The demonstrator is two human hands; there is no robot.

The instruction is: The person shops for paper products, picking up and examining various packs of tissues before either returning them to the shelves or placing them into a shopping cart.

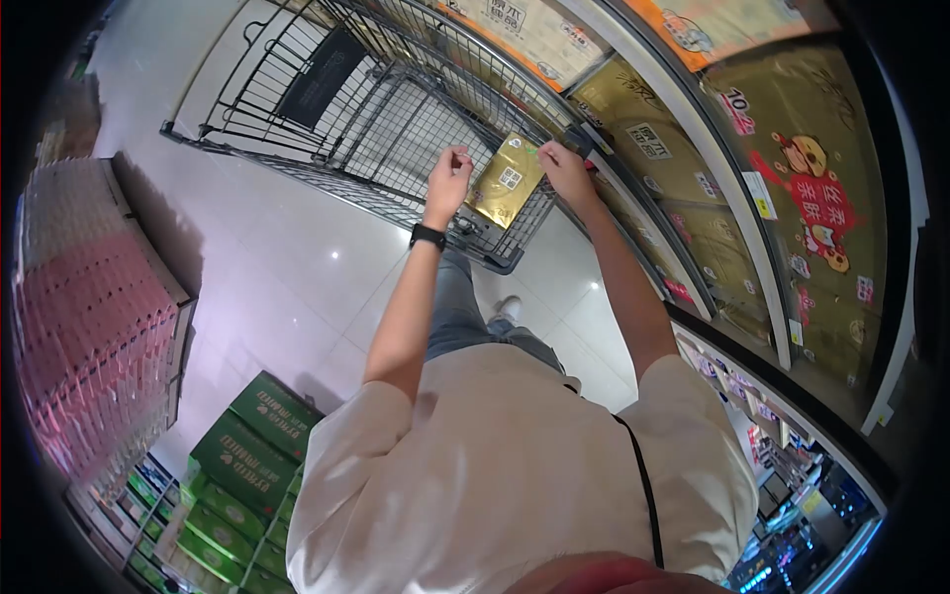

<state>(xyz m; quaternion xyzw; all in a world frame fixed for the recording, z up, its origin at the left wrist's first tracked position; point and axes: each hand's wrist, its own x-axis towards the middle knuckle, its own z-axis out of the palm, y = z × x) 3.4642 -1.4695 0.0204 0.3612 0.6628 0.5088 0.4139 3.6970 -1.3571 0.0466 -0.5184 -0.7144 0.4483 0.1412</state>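
A flat gold package (508,180) is being held up over the near end of a wire shopping cart (366,119), between the two raised hands. The left hand (450,183) is being kept loosely curled beside the left edge of the package, fingers bent inward; whether those fingers are actually pinching the edge cannot be told from this view. The right hand (566,170) is being closed on the upper right corner of the package, which is being gripped between thumb and fingers. The package is being carried tilted, its printed face with a small white label turned toward the camera, and it is being shown in front of the cart's mesh wall rather than lying inside the basket.

A black watch (427,236) is being worn on the left wrist. A pale short-sleeved shirt (495,465) is being worn by the person, with a thin black strap (643,485) being carried across it.

To the right, curved shelves (752,198) are being filled with gold-coloured packs and price tags. At the near left, green boxes (247,455) are being stacked on the shiny floor (287,277), and a pallet of pink-wrapped goods (89,307) is being displayed at the far left.
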